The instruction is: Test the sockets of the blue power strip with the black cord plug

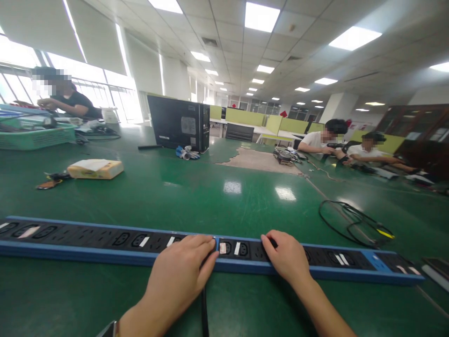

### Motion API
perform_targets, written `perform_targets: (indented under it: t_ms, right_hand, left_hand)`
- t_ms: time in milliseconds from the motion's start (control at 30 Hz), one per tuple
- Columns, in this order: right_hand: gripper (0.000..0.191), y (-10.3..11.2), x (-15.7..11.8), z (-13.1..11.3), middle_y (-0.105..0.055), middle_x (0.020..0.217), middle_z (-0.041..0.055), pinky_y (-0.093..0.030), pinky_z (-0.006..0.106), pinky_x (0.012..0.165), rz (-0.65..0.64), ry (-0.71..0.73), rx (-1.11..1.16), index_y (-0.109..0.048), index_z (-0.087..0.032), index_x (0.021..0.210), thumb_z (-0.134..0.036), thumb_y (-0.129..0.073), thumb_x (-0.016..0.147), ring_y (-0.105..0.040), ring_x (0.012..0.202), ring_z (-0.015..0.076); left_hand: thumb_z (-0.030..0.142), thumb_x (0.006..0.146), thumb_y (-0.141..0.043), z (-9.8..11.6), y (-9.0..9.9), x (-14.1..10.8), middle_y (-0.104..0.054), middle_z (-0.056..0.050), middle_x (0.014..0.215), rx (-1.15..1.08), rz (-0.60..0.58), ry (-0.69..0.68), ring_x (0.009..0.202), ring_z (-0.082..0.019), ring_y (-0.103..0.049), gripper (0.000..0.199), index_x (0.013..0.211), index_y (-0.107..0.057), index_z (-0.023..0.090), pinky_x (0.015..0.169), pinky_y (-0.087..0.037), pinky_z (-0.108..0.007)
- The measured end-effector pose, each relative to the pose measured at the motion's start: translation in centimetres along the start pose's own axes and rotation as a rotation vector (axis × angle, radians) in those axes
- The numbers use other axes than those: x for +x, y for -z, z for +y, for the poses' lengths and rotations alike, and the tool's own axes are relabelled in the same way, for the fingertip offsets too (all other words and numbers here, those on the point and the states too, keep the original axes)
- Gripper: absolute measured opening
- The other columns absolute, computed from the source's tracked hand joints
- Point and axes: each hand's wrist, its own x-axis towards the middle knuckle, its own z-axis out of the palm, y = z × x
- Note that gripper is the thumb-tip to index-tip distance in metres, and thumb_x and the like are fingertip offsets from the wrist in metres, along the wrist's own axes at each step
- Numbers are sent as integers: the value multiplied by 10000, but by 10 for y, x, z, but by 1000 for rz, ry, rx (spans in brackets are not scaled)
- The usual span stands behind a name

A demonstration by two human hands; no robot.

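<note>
- Filling much of the view, the green table [168,199] has a pale, ragged-edged patch [245,160] toward its far side.
- Around it sit other people: one in a dark top [77,104] at the far left, two in white tops [314,139] at the far right.
- A long blue-edged power strip [245,267] lies across the near part of the table, sockets up, under both hands.
- A black computer tower [177,124] stands upright beyond it, a blue-and-grey bundle [188,153] at its foot.
- A green basket [38,139] holding cables is at the left.
- A loose black cable [355,213] lies in loops behind the strip's right part.
- A yellow tissue pack [96,169] rests at the left.
- The left hand [182,264] lies over the strip's middle, fingers together, thumb narrowly apart; whether it grips, I cannot tell.
- The right hand [286,255] touches the strip farther right, thumb and forefinger close together; anything between them is unclear.
- Small white labels [237,248] dot the socket face, two between the hands.
</note>
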Motion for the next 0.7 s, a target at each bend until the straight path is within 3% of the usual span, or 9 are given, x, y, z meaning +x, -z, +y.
perform_targets:
  t_ms: [100, 167, 233, 300, 367, 467, 600, 700]
  right_hand:
    - [332, 0, 0, 0, -679, 777, 22, -359, 267, 684, -8, -7, -2, -627, -234, 754, -397, -397, 930, -612, 782, 180]
    - [337, 0, 0, 0, -677, 779, 19, -360, 272, 685, -17, -15, 2, -626, -237, 756, -406, -393, 931, -611, 785, 184]
    - [344, 1, -1, 0, -675, 778, 18, -363, 278, 687, -24, -18, 8, -625, -238, 752, -413, -389, 932, -610, 786, 187]
    - [349, 1, -1, 0, -676, 779, 18, -368, 283, 687, -27, -18, 11, -624, -239, 750, -416, -386, 933, -610, 785, 190]
    - [353, 2, -1, 0, -677, 779, 17, -376, 288, 686, -27, -19, 17, -627, -240, 749, -422, -386, 932, -612, 786, 194]
    - [355, 2, -1, 1, -685, 791, 17, -401, 299, 709, -18, 6, 54, -644, -240, 765, -450, -405, 922, -618, 788, 197]
    - [321, 1, -3, 2, -709, 920, 27, -430, 316, 802, 19, 140, 133, -680, -234, 896, -485, -480, 885, -628, 873, 201]
    - [310, 0, -5, 2, -713, 971, 34, -440, 329, 830, 24, 210, 127, -690, -225, 947, -475, -526, 866, -632, 910, 206]
  left_hand:
    - [440, 857, -503, -1, 2, -5, -699, -56, 1135, -86, -17, 37, 1020, -271, -635, 357, 1078, -698, 238, 899, -492, -417]
    - [458, 839, -527, -3, 5, -13, -680, -60, 1154, -182, 55, 94, 1047, -263, -614, 353, 1059, -697, 239, 927, -466, -391]
    - [488, 837, -518, -5, 6, -21, -699, -68, 1035, -283, 109, 221, 959, -249, -626, 347, 941, -708, 217, 856, -474, -352]
    - [524, 841, -496, -6, 6, -27, -697, -51, 819, -406, 33, 359, 786, -219, -627, 382, 789, -691, 200, 723, -471, -310]
    - [559, 832, -485, -4, 3, -29, -660, -31, 670, -579, -130, 459, 647, -188, -600, 433, 700, -664, 187, 599, -443, -277]
    - [622, 774, -510, 1, -7, -23, -678, -52, 710, -960, -291, 611, 592, -174, -602, 481, 748, -649, 162, 463, -399, -240]
    - [628, 675, -629, 8, -16, -16, -707, -82, 794, -1383, -293, 885, 589, -151, -630, 531, 901, -644, 147, 454, -384, -207]
    - [573, 630, -708, 10, -16, -15, -710, -74, 791, -1489, -252, 946, 588, -129, -625, 498, 877, -653, 144, 493, -401, -203]
